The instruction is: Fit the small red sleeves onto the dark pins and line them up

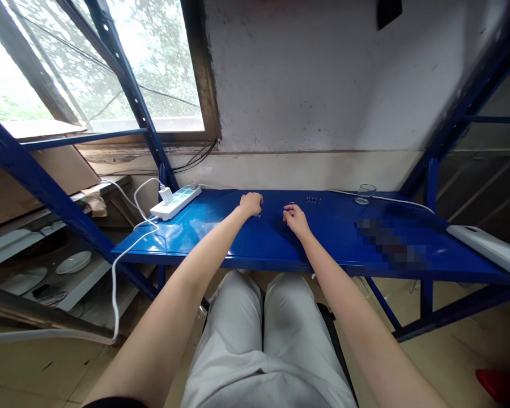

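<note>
Small pieces point(313, 200) are already lined up right of frame centre; what is left cannot be told, nor whether anything is gripped by the left hand point(250, 204) or right hand point(296, 220), mid-frame.

- Left arm point(189, 283): bare, extended forward and inward, bent slightly at the elbow.
- Left hand point(251, 204): back uppermost, fingers curled downward; grip indiscernible.
- Right arm point(352, 297): bare, extended forward and inward.
- Right hand point(296, 220): fingers bent, directed toward the left hand; grip indiscernible.
- Relative position: hands near each other, not touching; left slightly farther forward.
</note>
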Demonstrator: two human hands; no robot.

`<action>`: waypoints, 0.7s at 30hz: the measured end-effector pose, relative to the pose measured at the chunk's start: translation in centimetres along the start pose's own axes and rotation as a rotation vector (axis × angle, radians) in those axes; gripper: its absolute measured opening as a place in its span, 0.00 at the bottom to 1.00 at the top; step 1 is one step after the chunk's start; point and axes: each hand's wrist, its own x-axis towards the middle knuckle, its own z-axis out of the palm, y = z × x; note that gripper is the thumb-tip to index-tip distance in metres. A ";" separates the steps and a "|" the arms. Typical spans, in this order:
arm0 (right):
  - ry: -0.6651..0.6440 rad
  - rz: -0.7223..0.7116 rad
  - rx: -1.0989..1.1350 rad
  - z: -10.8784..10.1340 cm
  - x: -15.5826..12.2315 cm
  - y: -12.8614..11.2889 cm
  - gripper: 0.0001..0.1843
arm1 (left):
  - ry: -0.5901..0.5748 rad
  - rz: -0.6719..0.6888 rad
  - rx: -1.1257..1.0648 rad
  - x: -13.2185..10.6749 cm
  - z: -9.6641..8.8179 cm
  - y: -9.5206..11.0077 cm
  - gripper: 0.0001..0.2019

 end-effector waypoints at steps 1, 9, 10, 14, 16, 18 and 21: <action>0.000 0.000 0.000 0.0 0.0 0.0 0.11 | -0.003 -0.009 -0.008 0.0 -0.1 0.1 0.10; 0.006 -0.007 0.026 0.0 0.0 0.0 0.12 | 0.428 0.082 -0.354 -2.9 -0.4 0.5 0.06; 0.008 -0.014 0.022 -0.1 -0.1 -0.1 0.13 | 0.500 0.074 -0.414 -3.7 0.0 0.4 0.08; 0.033 -0.036 -0.020 -0.4 -0.5 -0.6 0.16 | 0.587 -0.090 -0.623 -7.2 2.0 -0.8 0.13; 0.046 -0.030 -0.046 -0.5 -0.6 -0.9 0.16 | 0.583 -0.214 -0.680 -8.4 2.8 -1.4 0.15; 0.059 -0.021 -0.060 -0.5 -0.7 -1.0 0.16 | 0.592 -0.277 -0.710 -8.9 3.2 -1.8 0.16; 0.067 -0.014 -0.049 -0.5 -0.8 -1.1 0.16 | 0.567 -0.294 -0.700 -9.0 3.3 -1.9 0.16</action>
